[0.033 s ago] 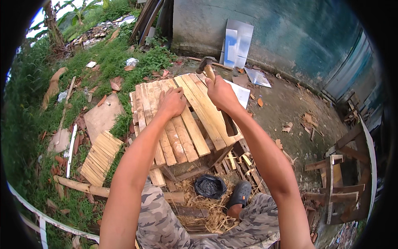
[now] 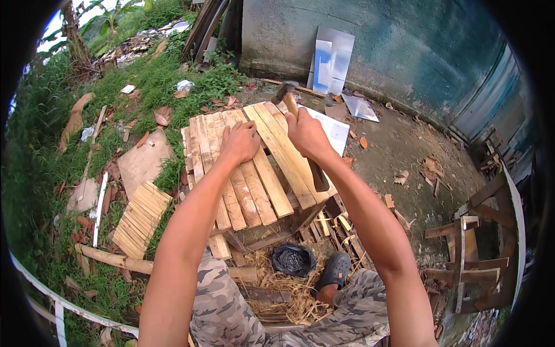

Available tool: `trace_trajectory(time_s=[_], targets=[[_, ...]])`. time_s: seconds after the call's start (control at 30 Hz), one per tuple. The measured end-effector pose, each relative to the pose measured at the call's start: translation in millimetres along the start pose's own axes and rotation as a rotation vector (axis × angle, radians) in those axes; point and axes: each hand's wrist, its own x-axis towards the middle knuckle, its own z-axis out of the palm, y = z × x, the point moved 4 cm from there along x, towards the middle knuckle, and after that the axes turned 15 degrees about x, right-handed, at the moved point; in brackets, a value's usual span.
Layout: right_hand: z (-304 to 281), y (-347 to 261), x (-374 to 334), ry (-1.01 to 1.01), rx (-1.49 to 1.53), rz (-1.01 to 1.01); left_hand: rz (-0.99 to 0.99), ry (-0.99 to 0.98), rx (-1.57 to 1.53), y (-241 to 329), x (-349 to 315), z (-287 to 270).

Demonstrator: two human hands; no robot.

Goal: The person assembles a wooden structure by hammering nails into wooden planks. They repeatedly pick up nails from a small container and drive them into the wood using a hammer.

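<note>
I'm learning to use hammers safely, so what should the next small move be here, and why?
Probably shift the left hand a little further left before any blow: it rests on the wooden slats, near the right hand, which grips the hammer. Where a blow would land cannot be told.

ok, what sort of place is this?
Probably a makeshift outdoor woodworking spot: a hammer in the right hand, wood shavings near the shoe, and open grass on the left.
</note>
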Motion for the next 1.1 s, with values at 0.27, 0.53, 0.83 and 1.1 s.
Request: trace_trajectory(time_s=[0.27,0.53,0.83,1.1], targets=[[0.3,37.2,-0.2,-0.397,0.227,0.378,0.014,-0.022,0.031,0.3,7.2,-7.5],[-31.0,60.4,-89.2,-0.392,0.295,0.398,-0.017,0.035,-0.050,-0.1,4.8,-4.2],[-15.5,56.5,-115.7,-0.092,0.416,0.385,-0.018,-0.012,-0.020,0.9,4.8,-6.4],[-13.4,18.4,-121.5,0.272,0.248,0.032,-0.022,-0.027,-0.012,-0.5,6.4,-4.3]])
